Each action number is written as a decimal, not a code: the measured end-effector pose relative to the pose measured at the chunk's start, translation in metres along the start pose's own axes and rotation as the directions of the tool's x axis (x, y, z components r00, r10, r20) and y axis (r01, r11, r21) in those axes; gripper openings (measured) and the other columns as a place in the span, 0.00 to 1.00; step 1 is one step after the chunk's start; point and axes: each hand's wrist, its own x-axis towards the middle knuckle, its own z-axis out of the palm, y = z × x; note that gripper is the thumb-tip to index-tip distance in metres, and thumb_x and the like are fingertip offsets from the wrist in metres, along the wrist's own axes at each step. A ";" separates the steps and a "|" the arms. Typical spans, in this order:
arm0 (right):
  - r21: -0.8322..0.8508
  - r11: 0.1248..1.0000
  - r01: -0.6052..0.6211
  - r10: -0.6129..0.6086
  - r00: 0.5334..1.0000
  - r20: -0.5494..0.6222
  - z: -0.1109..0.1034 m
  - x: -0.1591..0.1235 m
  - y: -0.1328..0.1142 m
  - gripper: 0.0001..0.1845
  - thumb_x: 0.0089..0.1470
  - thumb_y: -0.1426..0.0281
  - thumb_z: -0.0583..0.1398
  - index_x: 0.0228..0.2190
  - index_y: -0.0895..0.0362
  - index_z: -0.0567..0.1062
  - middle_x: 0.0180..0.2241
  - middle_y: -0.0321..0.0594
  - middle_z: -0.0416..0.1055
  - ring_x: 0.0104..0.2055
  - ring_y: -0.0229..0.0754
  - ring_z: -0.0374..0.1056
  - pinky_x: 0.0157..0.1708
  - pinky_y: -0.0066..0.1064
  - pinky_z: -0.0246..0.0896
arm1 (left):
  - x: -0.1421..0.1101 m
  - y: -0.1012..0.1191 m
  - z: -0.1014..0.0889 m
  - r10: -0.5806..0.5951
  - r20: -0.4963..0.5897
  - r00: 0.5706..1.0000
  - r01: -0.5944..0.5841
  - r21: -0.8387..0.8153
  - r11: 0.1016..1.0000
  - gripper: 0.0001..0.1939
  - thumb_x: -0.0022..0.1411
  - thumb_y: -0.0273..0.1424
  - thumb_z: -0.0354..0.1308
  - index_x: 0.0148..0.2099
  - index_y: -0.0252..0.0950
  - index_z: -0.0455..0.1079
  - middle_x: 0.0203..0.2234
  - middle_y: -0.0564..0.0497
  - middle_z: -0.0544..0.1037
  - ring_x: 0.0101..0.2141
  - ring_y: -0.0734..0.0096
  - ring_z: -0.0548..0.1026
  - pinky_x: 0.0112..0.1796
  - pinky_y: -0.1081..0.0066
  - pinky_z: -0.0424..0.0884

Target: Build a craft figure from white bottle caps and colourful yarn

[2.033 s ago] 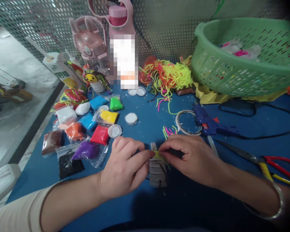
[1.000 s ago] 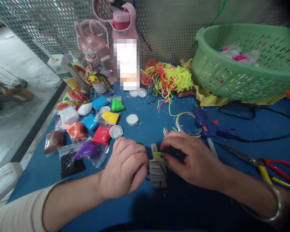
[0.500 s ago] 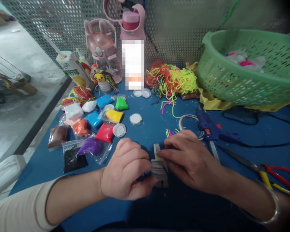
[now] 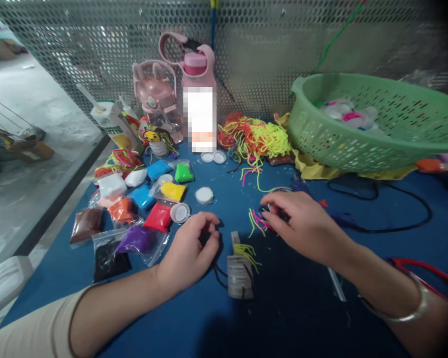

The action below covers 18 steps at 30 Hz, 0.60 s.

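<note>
A small grey cylinder-like piece (image 4: 240, 272) with yellow-green strands glued on top stands on the blue table (image 4: 216, 323) between my hands. My left hand (image 4: 188, 251) rests just left of it with the fingers curled in. A thin black thread (image 4: 218, 274) runs from that hand toward the piece. My right hand (image 4: 302, 223) has reached forward and right of the piece. Its fingertips are pinched down on a small bunch of short pink and yellow strands (image 4: 257, 222) lying on the table. A metal bangle (image 4: 414, 308) sits on my right wrist.
Bags of coloured clay (image 4: 134, 204) and white lids (image 4: 203, 195) lie at the left. Neon yarn (image 4: 259, 134), pink bottles (image 4: 197, 84) and a juice carton (image 4: 110, 124) stand at the back. A green basket (image 4: 358, 144), black cable (image 4: 381, 199) and red-handled scissors (image 4: 425, 268) are at the right.
Both hands have let go of the grey piece. My right hand moved forward to the short strands; my left hand drew back to the left. The view tilted down slightly.
</note>
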 end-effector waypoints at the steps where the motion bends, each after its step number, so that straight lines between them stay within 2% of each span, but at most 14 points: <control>1: -0.007 0.999 0.049 -0.048 0.996 0.074 0.003 0.000 0.001 0.09 0.55 0.78 0.56 0.36 0.57 0.74 0.29 0.38 0.72 0.34 0.42 0.66 0.37 0.37 0.55 | 0.001 -0.001 0.001 -0.016 0.004 1.000 0.016 -0.011 1.000 0.07 0.62 0.26 0.51 0.44 0.37 0.63 0.32 0.52 0.71 0.33 0.72 0.71 0.34 0.70 0.68; 4: -0.029 0.983 0.183 -0.171 0.957 0.234 0.008 0.000 0.000 0.14 0.54 0.81 0.54 0.36 0.55 0.77 0.34 0.42 0.71 0.39 0.44 0.64 0.40 0.38 0.51 | 0.004 0.000 0.002 -0.048 -0.014 0.999 0.047 -0.038 0.998 0.06 0.63 0.27 0.51 0.43 0.37 0.64 0.31 0.51 0.71 0.33 0.72 0.71 0.33 0.71 0.68; 8: -0.047 0.983 0.178 -0.155 0.940 0.305 0.013 0.002 -0.003 0.08 0.58 0.75 0.56 0.33 0.56 0.76 0.36 0.42 0.71 0.40 0.45 0.63 0.40 0.38 0.49 | 0.004 0.001 0.002 -0.117 -0.070 0.991 0.105 -0.161 0.981 0.04 0.63 0.28 0.52 0.41 0.37 0.64 0.29 0.53 0.70 0.30 0.74 0.69 0.31 0.73 0.67; 10: -0.059 0.984 0.170 -0.143 0.938 0.317 0.016 0.003 -0.002 0.09 0.60 0.73 0.55 0.30 0.56 0.75 0.35 0.40 0.71 0.39 0.44 0.63 0.40 0.39 0.49 | 0.004 0.000 0.003 -0.138 -0.087 0.987 0.117 -0.214 0.970 0.03 0.61 0.28 0.53 0.39 0.37 0.64 0.29 0.54 0.69 0.30 0.75 0.69 0.31 0.74 0.68; 15: -0.099 0.977 0.189 -0.162 0.959 0.231 0.023 0.004 -0.002 0.10 0.61 0.75 0.53 0.31 0.57 0.72 0.37 0.40 0.73 0.41 0.44 0.64 0.47 0.45 0.49 | 0.007 -0.004 0.004 -0.156 -0.087 0.984 0.134 -0.219 0.966 0.06 0.58 0.24 0.53 0.40 0.37 0.64 0.28 0.55 0.67 0.29 0.74 0.67 0.31 0.73 0.66; 18: -0.012 0.985 0.175 -0.172 0.979 0.113 0.020 0.003 -0.002 0.09 0.62 0.76 0.51 0.33 0.57 0.70 0.43 0.43 0.73 0.50 0.47 0.65 0.57 0.54 0.41 | 0.008 -0.004 0.004 -0.155 -0.092 0.984 0.133 -0.214 0.968 0.07 0.59 0.24 0.52 0.41 0.37 0.64 0.28 0.55 0.66 0.28 0.74 0.66 0.31 0.73 0.65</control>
